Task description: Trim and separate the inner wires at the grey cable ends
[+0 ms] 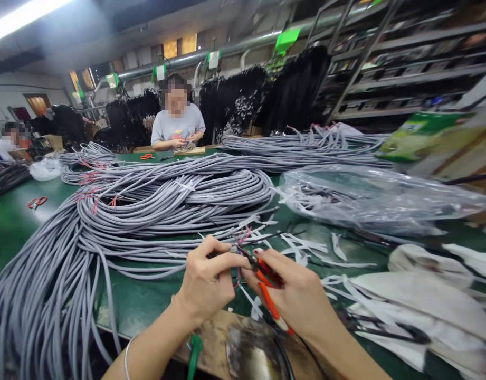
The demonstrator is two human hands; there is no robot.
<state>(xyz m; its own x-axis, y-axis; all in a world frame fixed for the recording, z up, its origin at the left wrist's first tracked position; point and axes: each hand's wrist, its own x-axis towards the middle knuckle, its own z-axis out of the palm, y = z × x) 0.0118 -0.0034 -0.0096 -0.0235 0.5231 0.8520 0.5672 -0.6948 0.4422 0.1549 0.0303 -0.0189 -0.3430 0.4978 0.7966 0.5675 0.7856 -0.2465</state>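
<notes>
Just in front of me both hands meet over the bench edge. My right hand is wrapped round orange-handled pliers, whose dark jaws point left toward my other hand. My left hand is closed in a pinch beside the jaws. Thin coloured wires, red and blue among them, show at its fingertips. The exact grip on them is partly hidden by the fingers. Behind my hands lies a large bundle of grey cables, with stripped red ends at its left.
White strips lie scattered right of my hands. A clear plastic bag and a white cloth are further right. Orange-handled scissors rest at left. A co-worker sits across the green table.
</notes>
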